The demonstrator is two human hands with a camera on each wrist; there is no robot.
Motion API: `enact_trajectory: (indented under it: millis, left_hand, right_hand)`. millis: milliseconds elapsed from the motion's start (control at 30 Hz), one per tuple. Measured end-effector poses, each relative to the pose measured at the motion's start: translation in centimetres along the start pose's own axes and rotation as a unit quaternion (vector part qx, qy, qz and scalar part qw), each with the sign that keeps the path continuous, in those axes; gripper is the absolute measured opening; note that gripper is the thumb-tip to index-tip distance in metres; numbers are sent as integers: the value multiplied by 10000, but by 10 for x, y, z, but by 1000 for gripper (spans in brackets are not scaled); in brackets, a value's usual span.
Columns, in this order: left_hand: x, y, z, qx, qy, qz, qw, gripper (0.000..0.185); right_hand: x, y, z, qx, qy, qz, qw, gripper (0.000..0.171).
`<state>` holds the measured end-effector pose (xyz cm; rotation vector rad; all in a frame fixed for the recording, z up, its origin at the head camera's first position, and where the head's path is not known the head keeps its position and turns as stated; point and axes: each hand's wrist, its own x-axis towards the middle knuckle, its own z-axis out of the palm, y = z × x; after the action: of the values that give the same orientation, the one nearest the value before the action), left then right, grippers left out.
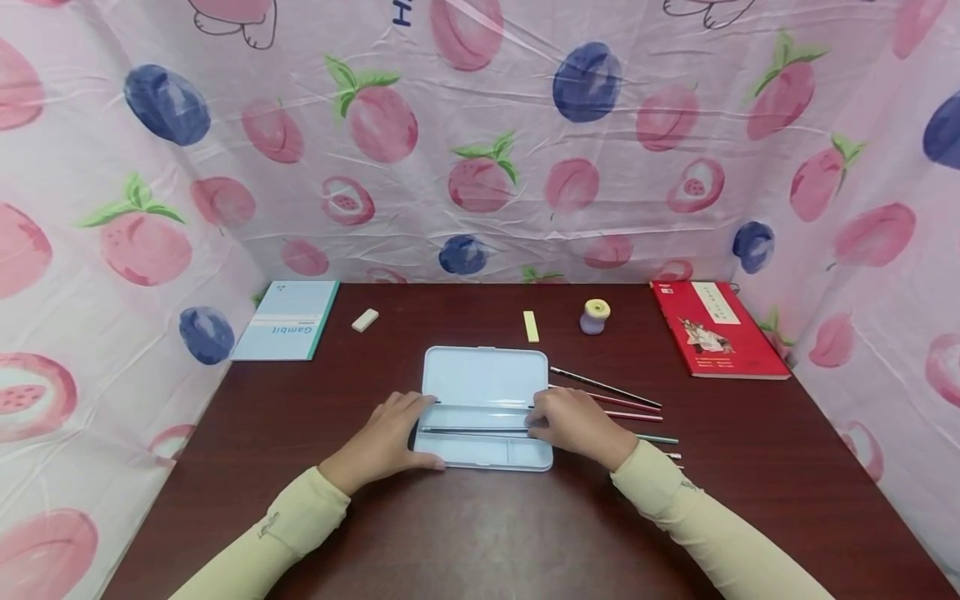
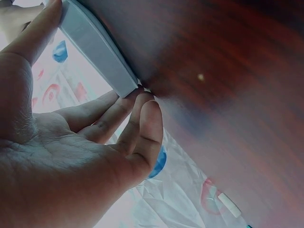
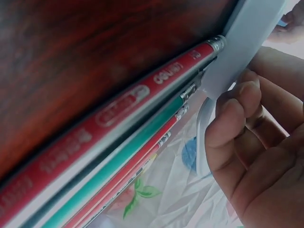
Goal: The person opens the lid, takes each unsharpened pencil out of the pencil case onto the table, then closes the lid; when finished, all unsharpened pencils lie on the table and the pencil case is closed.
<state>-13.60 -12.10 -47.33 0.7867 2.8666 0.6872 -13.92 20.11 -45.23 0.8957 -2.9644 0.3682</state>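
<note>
A pale blue pencil case (image 1: pixel 486 377) lies open on the table, its lid folded back. My left hand (image 1: pixel 384 440) holds the case's left end, thumb at the front edge and fingers at the back; the left wrist view shows the fingertips (image 2: pixel 151 114) at a corner. One dark, slim pencil (image 1: pixel 472 431) lies lengthwise in the case. At the right end, my right hand (image 1: pixel 579 423) pinches that pencil's end, which the fingers hide. Its other fingers curl beside the case's outer wall in the right wrist view. Right of the case lie several pencils, including a red one (image 3: pixel 156 78) and a green one (image 3: pixel 159 116).
Farther back are a white eraser (image 1: pixel 365 320), a yellow strip (image 1: pixel 531 327) and a small yellow-and-purple object (image 1: pixel 595 317). A light blue notebook (image 1: pixel 288 321) lies at the back left, a red book (image 1: pixel 716 329) at the back right. A fruit-print cloth (image 1: pixel 510 242) surrounds the table.
</note>
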Motion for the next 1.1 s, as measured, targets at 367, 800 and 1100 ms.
enact_trajectory:
  millis: [367, 800, 1100]
  left_hand:
    - [0, 2, -2, 16, -7, -8, 10000, 99]
    - [0, 2, -1, -4, -15, -60, 10000, 99]
    - [-1, 4, -3, -82, -60, -127, 9999, 100]
  right_hand:
    - [-1, -3, 4, -538, 277, -297, 9977, 5]
    - [-6, 0, 4, -482, 547, -346, 9967, 8]
    - [-17, 1, -3, -327, 751, -194, 9965, 13]
